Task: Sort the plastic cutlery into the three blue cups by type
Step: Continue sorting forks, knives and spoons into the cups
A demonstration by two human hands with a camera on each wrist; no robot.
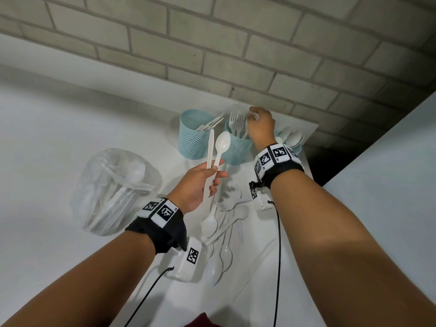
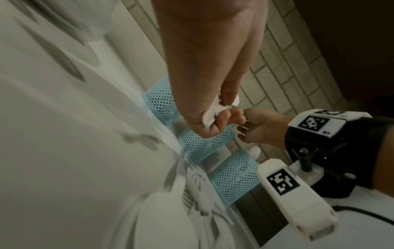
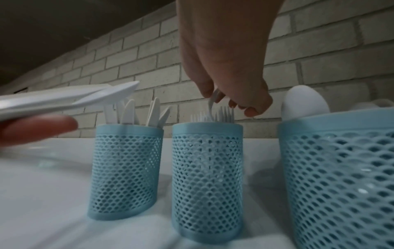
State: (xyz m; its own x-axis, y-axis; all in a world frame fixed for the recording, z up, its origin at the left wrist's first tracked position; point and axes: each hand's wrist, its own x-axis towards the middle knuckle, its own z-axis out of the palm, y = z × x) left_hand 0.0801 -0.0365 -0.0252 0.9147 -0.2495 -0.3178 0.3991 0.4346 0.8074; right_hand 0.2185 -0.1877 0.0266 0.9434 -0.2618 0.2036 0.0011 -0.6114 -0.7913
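Note:
Three blue mesh cups stand in a row by the brick wall. The left cup (image 1: 193, 138) holds knives, the middle cup (image 1: 236, 149) forks, and the right cup (image 3: 341, 176) spoons. My left hand (image 1: 212, 178) hovers in front of the cups and grips a white knife (image 1: 210, 152) and a white spoon (image 1: 221, 145) together, their heads pointing up. My right hand (image 1: 254, 115) is over the middle cup (image 3: 206, 176) and pinches the handle of a white fork (image 3: 212, 104), whose lower end sits among the other forks.
Loose white spoons and forks (image 1: 226, 223) lie in a pile on the white table between my forearms. A clear plastic bag (image 1: 113, 192) with more cutlery sits at the left. The table's right edge (image 1: 309, 147) runs just past the spoon cup.

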